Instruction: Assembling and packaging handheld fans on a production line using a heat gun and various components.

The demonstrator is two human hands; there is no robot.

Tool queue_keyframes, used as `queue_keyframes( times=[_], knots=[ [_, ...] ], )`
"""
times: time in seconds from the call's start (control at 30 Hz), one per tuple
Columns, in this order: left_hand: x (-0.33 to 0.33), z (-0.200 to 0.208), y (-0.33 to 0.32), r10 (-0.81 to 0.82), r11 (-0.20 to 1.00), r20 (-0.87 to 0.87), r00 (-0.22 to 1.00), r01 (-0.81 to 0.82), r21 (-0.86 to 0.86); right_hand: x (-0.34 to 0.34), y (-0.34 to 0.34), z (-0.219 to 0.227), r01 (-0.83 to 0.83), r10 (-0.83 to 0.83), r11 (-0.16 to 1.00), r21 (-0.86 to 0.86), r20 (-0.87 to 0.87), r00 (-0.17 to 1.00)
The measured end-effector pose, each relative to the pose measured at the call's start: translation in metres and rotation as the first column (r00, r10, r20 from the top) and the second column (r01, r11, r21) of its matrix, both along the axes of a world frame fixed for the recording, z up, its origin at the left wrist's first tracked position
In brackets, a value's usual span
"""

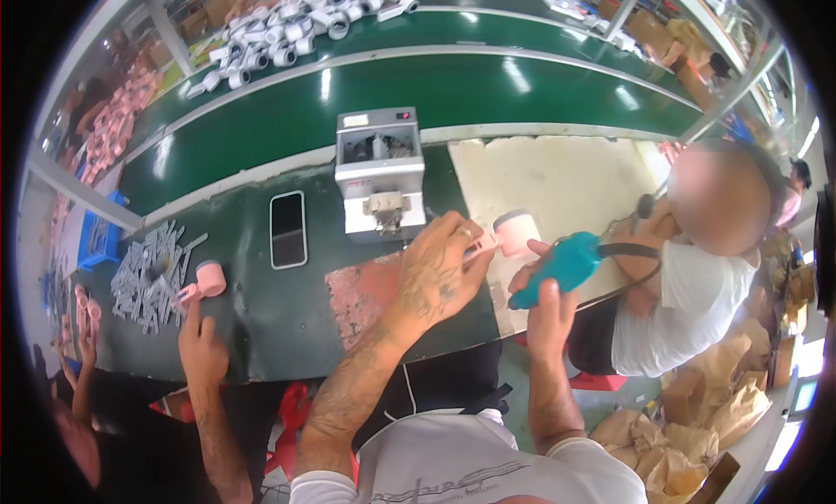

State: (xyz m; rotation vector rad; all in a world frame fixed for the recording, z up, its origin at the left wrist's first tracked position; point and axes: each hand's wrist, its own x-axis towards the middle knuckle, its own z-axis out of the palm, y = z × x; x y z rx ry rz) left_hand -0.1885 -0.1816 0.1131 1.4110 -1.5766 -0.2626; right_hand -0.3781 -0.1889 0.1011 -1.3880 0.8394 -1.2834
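Observation:
My left hand (440, 273) is closed around the handle of a pink plastic appliance (520, 234). This has a drum-shaped head with a grey rim, pointing right. My right hand (550, 308) grips a teal power screwdriver (568, 262), its narrow tip slanting down to the left. The screwdriver's body is beside the pink head; whether the two touch, I cannot tell. Just beyond my left hand stands a grey screw feeder (380, 178) with an open tray on top.
Left lie a phone (288, 230), a pile of grey plastic strips (152, 278) and a co-worker's hand (202, 347) at another pink appliance (210, 278). A person in white (697, 304) sits close right. Beyond runs a green conveyor (435, 86) bearing white appliances (287, 34).

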Motion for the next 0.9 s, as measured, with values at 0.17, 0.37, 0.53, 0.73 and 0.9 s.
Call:
queue_keyframes(
  times=[0.17, 0.37, 0.53, 0.73, 0.9],
  knots=[
    [0.047, 0.000, 0.052, -0.024, 0.963, -0.141, 0.990, 0.060, 0.261, 0.027, 0.016, 0.019, -0.212, 0.198, 0.974, 0.085, 0.147, 0.969],
    [0.081, -0.037, 0.075, -0.050, 0.936, 0.263, 0.964, -0.047, 0.349, 0.092, -0.006, 0.038, -0.317, 0.296, 0.948, 0.044, 0.254, 0.921],
    [0.085, -0.054, 0.083, -0.006, 0.994, 0.262, 0.965, -0.022, 0.105, 0.165, -0.044, 0.040, -0.262, 0.300, 0.941, -0.214, 0.170, 0.939],
    [0.083, -0.053, 0.086, 0.075, 0.996, 0.247, 0.966, -0.085, 0.031, 0.204, -0.052, 0.016, -0.229, 0.262, 0.930, -0.288, 0.082, 0.962],
    [0.084, -0.060, 0.080, 0.096, 0.988, 0.272, 0.957, -0.124, 0.088, 0.196, -0.065, 0.000, -0.357, 0.364, 0.890, -0.285, -0.029, 0.931]
  ],
)
